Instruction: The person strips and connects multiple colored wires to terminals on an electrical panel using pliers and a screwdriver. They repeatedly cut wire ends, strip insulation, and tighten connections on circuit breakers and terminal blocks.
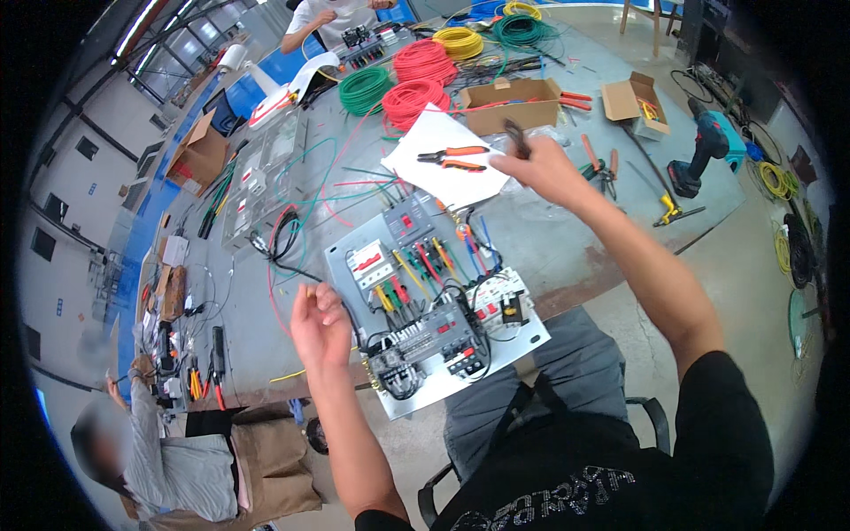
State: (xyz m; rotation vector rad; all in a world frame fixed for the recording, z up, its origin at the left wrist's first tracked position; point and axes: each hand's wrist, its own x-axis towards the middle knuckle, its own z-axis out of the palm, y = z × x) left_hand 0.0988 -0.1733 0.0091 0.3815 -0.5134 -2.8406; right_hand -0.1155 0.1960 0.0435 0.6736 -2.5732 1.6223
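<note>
My right hand point(542, 165) is raised over the far side of the table, closed around a dark hand tool point(515, 137) whose kind I cannot make out. Beside it, orange-and-black wire strippers point(453, 157) lie on white paper sheets point(431, 188). My left hand point(320, 329) is at the left edge of a white mounting panel point(522, 347), fingers curled; what they pinch, if anything, is too small to name. The panel carries circuit breakers point(407, 221), contactors point(462, 356) and short coloured wires point(425, 264). It juts over the table's near edge, above my lap.
Coils of red wire point(416, 102) and green wire point(364, 89) lie at the back, near an open cardboard box point(511, 104). A cordless drill point(699, 150) stands at the right. Pliers point(602, 168) lie nearby. Other people point(181, 456) work at the left and far side.
</note>
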